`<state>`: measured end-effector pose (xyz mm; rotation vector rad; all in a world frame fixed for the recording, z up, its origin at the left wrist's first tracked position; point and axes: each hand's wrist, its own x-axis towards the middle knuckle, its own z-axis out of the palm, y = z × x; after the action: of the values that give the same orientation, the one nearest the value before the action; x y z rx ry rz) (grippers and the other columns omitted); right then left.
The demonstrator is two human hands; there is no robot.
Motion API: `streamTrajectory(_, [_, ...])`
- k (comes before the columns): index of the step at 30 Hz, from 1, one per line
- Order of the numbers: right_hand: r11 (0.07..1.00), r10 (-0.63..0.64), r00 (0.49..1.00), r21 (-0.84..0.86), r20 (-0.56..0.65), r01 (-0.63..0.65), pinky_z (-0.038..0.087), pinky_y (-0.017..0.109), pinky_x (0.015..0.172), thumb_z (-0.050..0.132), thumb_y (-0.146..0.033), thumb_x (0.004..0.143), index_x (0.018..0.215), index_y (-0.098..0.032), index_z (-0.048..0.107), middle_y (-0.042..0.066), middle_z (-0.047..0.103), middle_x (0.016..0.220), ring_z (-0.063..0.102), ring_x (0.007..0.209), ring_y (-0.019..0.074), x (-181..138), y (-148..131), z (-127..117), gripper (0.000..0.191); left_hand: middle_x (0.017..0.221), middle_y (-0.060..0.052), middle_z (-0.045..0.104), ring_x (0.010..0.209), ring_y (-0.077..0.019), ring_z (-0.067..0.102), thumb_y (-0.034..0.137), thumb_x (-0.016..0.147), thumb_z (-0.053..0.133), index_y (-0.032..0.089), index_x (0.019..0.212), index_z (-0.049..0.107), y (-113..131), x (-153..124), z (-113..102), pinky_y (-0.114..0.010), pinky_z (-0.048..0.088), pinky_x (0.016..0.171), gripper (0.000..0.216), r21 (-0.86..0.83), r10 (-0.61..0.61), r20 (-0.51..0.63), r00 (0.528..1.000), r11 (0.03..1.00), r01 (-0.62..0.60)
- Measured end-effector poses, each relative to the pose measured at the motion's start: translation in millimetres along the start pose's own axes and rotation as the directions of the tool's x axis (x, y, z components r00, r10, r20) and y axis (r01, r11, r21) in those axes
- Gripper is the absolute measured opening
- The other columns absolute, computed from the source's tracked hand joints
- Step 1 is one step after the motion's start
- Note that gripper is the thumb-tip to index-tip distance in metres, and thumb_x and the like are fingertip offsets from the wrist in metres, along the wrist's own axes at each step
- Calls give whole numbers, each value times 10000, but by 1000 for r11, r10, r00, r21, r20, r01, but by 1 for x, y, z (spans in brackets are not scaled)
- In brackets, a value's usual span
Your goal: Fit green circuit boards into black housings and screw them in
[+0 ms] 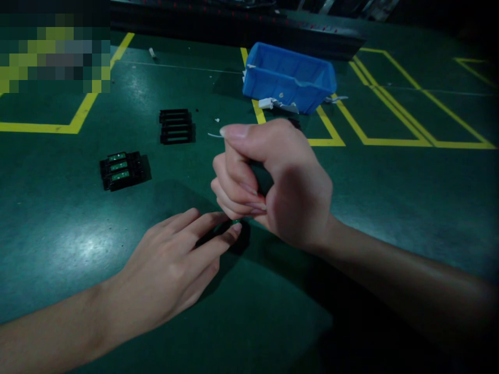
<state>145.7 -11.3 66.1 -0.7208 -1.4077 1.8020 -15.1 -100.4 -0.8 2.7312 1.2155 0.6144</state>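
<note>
My left hand [171, 259] reaches low over the green floor, its fingers around a small black part [210, 235] with a bit of green at its end. Most of that part is hidden under the fingers. Just above it, my right hand [273, 176] is closed in a fist with the thumb on top. A small red spot shows between its curled fingers, but what it grips is hidden. A thin pale strand [214, 135] shows beside the right thumb tip; whether it touches the thumb I cannot tell.
A black holder with green circuit boards [119, 167] lies at left. Behind it is a slotted black frame [176, 125]. A blue plastic bin [284, 78] with torn white pieces [278, 105] stands farther back. Yellow lines [397, 141] mark the floor; a dark beam [234, 26] runs behind.
</note>
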Motion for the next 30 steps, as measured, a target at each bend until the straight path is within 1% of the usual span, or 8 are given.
streamTrajectory(4, [1000, -12, 1000, 2, 11, 12, 302, 297, 475, 450, -267, 973, 506, -210, 354, -31, 315, 464, 232, 391, 106, -1, 1, 0, 480, 1283, -96, 644, 1109, -306, 612, 193, 941, 595, 207, 1341, 572, -1, 0, 0, -455, 599, 804, 401, -8, 10, 6, 1000, 1000, -10])
streamTrajectory(7, [1000, -10, 1000, -1, 3, 10, 305, 294, 471, 452, -262, 968, 505, -211, 352, -27, 303, 457, 248, 411, 116, 0, 1, -1, 476, 1281, -94, 642, 1109, -309, 610, 190, 940, 597, 203, 1346, 565, -1, -1, 0, -466, 598, 817, 408, -11, 9, -6, 1000, 1000, -9])
streamTrajectory(10, [1000, 1, 1000, -15, -1, -1, 301, 292, 457, 457, -272, 964, 503, -212, 351, -24, 295, 450, 254, 416, 123, 1, 0, -1, 476, 1279, -92, 640, 1104, -307, 609, 199, 942, 597, 205, 1354, 559, 0, -2, 0, -469, 597, 818, 414, -4, 1, 10, 1000, 1000, -1])
streamTrajectory(15, [1000, -25, 999, -13, -21, 25, 308, 293, 453, 459, -265, 953, 495, -211, 359, -18, 322, 458, 255, 407, 120, 0, 2, 0, 472, 1243, -101, 653, 1075, -296, 609, 200, 944, 592, 200, 1349, 562, 0, 0, -1, -447, 590, 795, 406, -9, 7, -1, 1000, 1000, -7])
streamTrajectory(17, [999, -36, 999, -37, -25, 35, 307, 297, 455, 458, -288, 955, 505, -217, 370, -19, 317, 459, 255, 411, 125, -2, 4, 0, 464, 1230, -97, 657, 1034, -279, 612, 197, 947, 585, 199, 1341, 567, -1, 2, -1, -433, 585, 775, 395, -19, 4, 1, 1000, 1000, -4])
streamTrajectory(21, [991, -43, 998, -131, -38, 37, 308, 305, 464, 486, -362, 946, 544, -228, 380, -30, 292, 474, 260, 431, 132, -5, 9, -1, 437, 1195, -73, 669, 929, -240, 611, 182, 950, 573, 207, 1321, 578, -1, 4, -3, -411, 569, 716, 372, -66, -7, 46, 999, 998, 10])
streamTrajectory(26, [989, -84, 996, -123, -34, 80, 345, 303, 481, 465, -336, 927, 529, -234, 374, -14, 323, 483, 340, 468, 141, -5, 10, -1, 421, 1240, -66, 653, 1003, -252, 614, 191, 953, 573, 215, 1321, 576, -1, 3, -3, -422, 570, 763, 369, -81, -13, 49, 999, 997, 17])
streamTrajectory(30, [994, -55, 997, -98, -51, 49, 327, 303, 465, 482, -333, 913, 514, -238, 380, -11, 326, 463, 332, 454, 147, -5, 8, 0, 423, 1235, -67, 652, 1030, -247, 615, 181, 951, 570, 223, 1306, 589, -1, 4, -3, -415, 564, 804, 357, -133, -28, 64, 998, 990, 37])
